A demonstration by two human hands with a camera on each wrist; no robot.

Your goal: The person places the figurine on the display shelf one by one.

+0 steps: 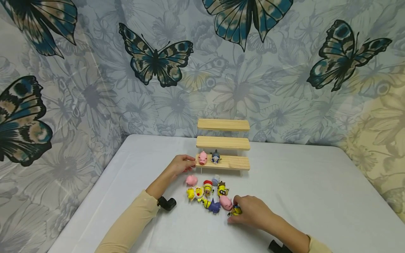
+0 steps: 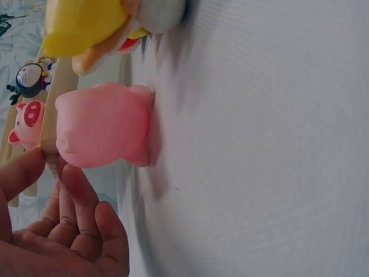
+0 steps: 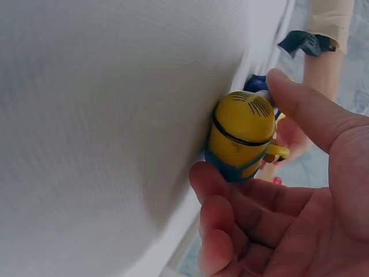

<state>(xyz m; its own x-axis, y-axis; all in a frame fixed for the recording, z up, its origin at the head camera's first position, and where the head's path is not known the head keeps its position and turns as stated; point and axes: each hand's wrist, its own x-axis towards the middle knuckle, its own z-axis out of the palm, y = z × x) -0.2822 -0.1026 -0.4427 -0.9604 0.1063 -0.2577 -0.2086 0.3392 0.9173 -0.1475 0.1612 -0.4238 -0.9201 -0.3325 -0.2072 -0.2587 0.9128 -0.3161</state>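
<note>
My right hand (image 1: 253, 211) pinches a yellow Minion figure (image 3: 242, 130) with black goggle strap and blue overalls, low over the white tablecloth. The figure is seen from behind in the right wrist view. At the left end of the wooden tiered display stand (image 1: 234, 162), my left hand (image 2: 69, 225) pinches the lowest shelf's corner between thumb and fingers. On that shelf stand a pink pig figure (image 1: 202, 158) and a dark-hooded figure (image 1: 216, 156), side by side. A second pink pig (image 2: 106, 124) sits on the table just in front of the left hand.
Several more small figures lie clustered before the stand, among them a third pink pig (image 1: 226, 202), a red-hatted figure (image 1: 207, 187), a white-and-yellow one (image 1: 198, 192) and a dark blue one (image 1: 214, 206). A butterfly-print curtain (image 1: 177, 105) hangs behind the table.
</note>
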